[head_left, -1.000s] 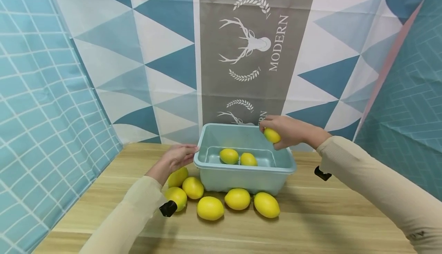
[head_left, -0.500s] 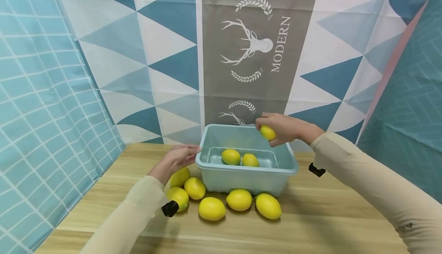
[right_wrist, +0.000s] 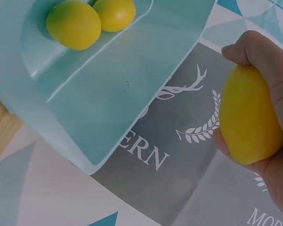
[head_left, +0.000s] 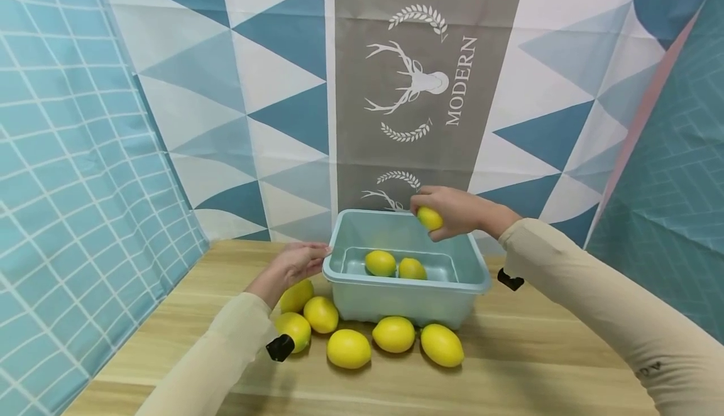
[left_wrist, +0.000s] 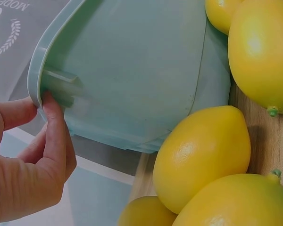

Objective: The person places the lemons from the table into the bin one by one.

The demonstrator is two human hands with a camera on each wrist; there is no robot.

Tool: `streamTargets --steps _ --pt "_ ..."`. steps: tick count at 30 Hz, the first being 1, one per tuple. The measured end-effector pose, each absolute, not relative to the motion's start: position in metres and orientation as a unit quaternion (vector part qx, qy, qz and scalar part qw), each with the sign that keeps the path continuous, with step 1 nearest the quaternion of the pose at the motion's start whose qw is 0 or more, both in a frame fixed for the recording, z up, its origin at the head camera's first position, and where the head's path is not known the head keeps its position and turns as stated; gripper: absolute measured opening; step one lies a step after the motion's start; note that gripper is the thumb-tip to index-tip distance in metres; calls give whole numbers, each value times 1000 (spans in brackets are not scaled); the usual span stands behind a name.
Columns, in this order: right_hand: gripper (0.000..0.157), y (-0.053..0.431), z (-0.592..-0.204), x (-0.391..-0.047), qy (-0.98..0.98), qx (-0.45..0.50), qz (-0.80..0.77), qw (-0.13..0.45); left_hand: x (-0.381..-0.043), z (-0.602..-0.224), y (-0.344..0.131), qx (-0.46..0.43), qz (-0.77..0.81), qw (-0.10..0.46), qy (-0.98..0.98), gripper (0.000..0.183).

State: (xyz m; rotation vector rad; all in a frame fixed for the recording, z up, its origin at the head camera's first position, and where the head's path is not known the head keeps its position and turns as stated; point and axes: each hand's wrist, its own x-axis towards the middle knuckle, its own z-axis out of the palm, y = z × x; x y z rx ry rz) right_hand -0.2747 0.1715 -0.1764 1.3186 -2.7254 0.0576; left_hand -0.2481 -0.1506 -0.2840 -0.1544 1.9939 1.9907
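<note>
A light blue plastic bin (head_left: 401, 303) stands on the wooden table, with two lemons (head_left: 381, 263) lying on its floor. My left hand (head_left: 294, 264) pinches the bin's left rim between thumb and fingers, as the left wrist view shows up close with the rim (left_wrist: 35, 77). Above the bin's back right part, my right hand (head_left: 452, 210) grips a lemon (right_wrist: 250, 115), its fingers curled round the fruit. In the right wrist view that lemon is apart from the bin wall.
Several lemons (head_left: 349, 349) lie on the table (head_left: 509, 366) along the bin's front and left side. A patterned cloth (head_left: 283, 89) hangs close behind the bin. Blue tiled sheeting (head_left: 73, 171) rises at the left, teal sheeting (head_left: 667, 215) at the right.
My right hand has moved a little to the left over the bin with its lemon. The left hand keeps its hold on the rim. The head view has tilted slightly.
</note>
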Motion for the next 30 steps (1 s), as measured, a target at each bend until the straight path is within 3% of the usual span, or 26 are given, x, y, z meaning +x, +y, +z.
streamTargets --steps 30 --pt "35 148 -189 -309 -899 432 31 56 -246 -283 -149 -62 669 148 726 43"
